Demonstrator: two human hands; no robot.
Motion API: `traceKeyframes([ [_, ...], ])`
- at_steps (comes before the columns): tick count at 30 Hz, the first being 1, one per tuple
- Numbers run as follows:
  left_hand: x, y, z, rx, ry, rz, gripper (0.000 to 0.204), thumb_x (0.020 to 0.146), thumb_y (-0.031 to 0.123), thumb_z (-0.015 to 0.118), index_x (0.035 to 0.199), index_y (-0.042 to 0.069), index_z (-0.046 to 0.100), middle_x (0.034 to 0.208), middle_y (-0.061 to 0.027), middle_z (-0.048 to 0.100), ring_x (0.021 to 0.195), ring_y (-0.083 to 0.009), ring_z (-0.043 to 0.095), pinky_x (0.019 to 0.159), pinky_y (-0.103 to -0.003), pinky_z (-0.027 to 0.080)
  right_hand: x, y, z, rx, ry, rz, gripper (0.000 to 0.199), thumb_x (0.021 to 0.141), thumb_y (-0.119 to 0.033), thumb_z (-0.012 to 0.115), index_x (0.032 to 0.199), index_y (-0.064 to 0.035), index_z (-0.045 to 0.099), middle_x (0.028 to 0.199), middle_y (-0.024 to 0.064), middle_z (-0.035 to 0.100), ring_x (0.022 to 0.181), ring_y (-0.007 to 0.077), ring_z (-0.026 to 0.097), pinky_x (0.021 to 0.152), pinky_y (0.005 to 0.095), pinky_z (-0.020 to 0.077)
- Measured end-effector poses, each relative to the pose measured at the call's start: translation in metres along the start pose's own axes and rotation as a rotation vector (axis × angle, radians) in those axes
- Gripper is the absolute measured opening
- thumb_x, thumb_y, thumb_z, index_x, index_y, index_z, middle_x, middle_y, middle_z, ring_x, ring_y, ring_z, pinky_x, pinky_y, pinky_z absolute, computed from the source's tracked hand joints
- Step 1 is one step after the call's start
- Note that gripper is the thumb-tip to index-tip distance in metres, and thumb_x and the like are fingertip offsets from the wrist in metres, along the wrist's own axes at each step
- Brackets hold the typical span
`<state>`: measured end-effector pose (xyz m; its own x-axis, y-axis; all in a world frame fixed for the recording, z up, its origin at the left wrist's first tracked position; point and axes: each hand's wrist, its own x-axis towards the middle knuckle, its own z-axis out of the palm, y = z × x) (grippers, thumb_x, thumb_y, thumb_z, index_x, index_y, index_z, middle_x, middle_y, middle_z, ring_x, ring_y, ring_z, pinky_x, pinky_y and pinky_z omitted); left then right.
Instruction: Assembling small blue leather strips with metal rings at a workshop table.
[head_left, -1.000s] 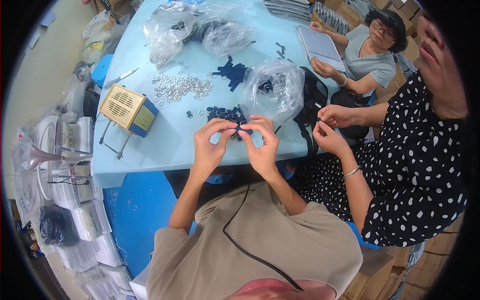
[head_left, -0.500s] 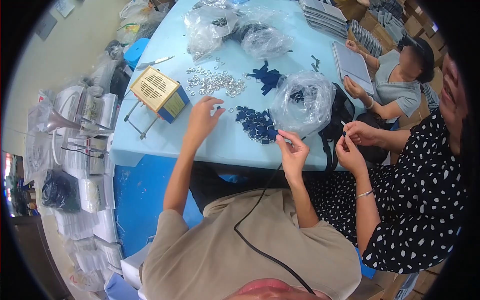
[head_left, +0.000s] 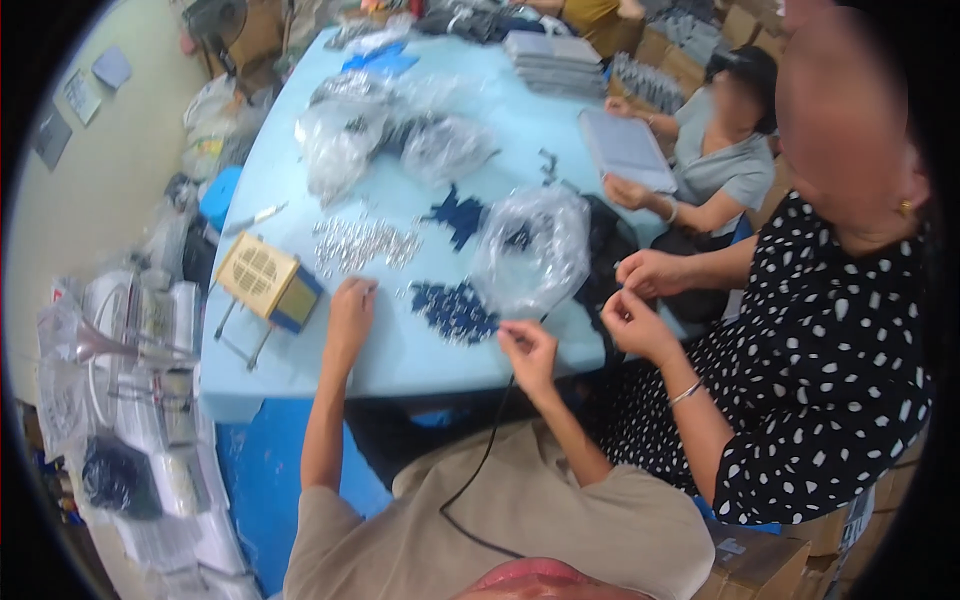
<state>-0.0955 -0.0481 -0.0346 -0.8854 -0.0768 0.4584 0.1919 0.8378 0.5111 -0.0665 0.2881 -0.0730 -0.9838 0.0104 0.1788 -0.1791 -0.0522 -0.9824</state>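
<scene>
On the pale blue tabletop, my left hand (head_left: 350,308) rests with its fingers curled in, just below a spread of small silver metal rings (head_left: 368,245). Motion blur hides what its fingertips hold, if anything. Close by to the right is a heap of navy fabric tabs with metal rings (head_left: 452,312). My right hand (head_left: 530,352) is at that heap's right edge, thumb and fingers drawn together; anything between them is too small to make out. Farther up lie loose navy fabric strips (head_left: 457,217), apart from both hands.
A yellow-and-blue box on metal legs (head_left: 265,282) stands at the left. A clear plastic bag (head_left: 533,250) lies beside the heap, with more bags (head_left: 340,140) farther back. At right, a person's hands (head_left: 645,300) work close to mine. A black cord (head_left: 490,440) crosses my front.
The view has tilted up, showing more of the far table. My left hand has closed from spread fingers to a curl. My right hand stays beside the navy heap, its fingers now closer together.
</scene>
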Motion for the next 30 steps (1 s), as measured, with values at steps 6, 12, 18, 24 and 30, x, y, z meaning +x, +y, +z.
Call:
traceKeyframes([
  [6, 0.003, 0.013, -0.003, -0.31, 0.049, -0.123, 0.014, 0.091, 0.001, 0.073, 0.104, -0.002, 0.074, 0.096, -0.0122, 0.075, 0.076, -0.0183, 0.072, 0.07, -0.029, 0.056, -0.005, -0.01, 0.005, -0.063, 0.003, -0.014, 0.013, 0.091, -0.001, 0.074, 0.104, -0.0027, 0.077, 0.098, 0.0009, 0.066, 0.079, 0.0069, 0.064, 0.064, 0.0197, 0.0491],
  [12, -0.008, 0.082, -0.021, -1.075, 0.018, -0.37, 0.019, 0.095, 0.005, 0.073, 0.111, -0.004, 0.07, 0.105, -0.0136, 0.077, 0.086, -0.0191, 0.075, 0.071, -0.029, 0.057, -0.002, -0.028, 0.016, 0.029, -0.03, 0.071, 0.016, 0.092, -0.002, 0.074, 0.108, 0.0004, 0.074, 0.094, 0.0027, 0.069, 0.078, 0.0078, 0.066, 0.062, 0.0213, 0.0521],
  [18, -0.018, 0.122, -0.034, -1.253, -0.01, -0.385, 0.017, 0.095, 0.005, 0.073, 0.111, -0.001, 0.069, 0.108, -0.0149, 0.076, 0.083, -0.0185, 0.074, 0.068, -0.028, 0.055, 0.007, -0.076, 0.042, 0.11, -0.137, 0.034, 0.016, 0.096, -0.003, 0.07, 0.111, 0.0026, 0.072, 0.085, 0.0045, 0.069, 0.08, 0.0116, 0.07, 0.07, 0.0261, 0.0601],
  [24, -0.045, 0.134, -0.025, -1.501, 0.127, -0.384, 0.017, 0.093, 0.005, 0.075, 0.109, 0.0, 0.07, 0.096, -0.0092, 0.072, 0.076, -0.0151, 0.069, 0.063, -0.028, 0.05, 0.001, -0.108, 0.063, 0.17, -0.207, -0.129, 0.017, 0.095, 0.002, 0.069, 0.111, 0.005, 0.074, 0.109, 0.0118, 0.068, 0.087, 0.014, 0.07, 0.073, 0.0279, 0.062],
  [30, -0.061, 0.147, -0.013, -1.381, 0.055, -0.46, 0.019, 0.092, 0.007, 0.078, 0.108, 0.002, 0.07, 0.081, -0.0042, 0.071, 0.075, -0.0134, 0.068, 0.061, -0.026, 0.049, 0.001, -0.119, 0.067, 0.126, -0.257, -0.158, 0.021, 0.093, 0.004, 0.071, 0.113, 0.0031, 0.075, 0.114, 0.0122, 0.067, 0.091, 0.0149, 0.071, 0.076, 0.0254, 0.061],
])
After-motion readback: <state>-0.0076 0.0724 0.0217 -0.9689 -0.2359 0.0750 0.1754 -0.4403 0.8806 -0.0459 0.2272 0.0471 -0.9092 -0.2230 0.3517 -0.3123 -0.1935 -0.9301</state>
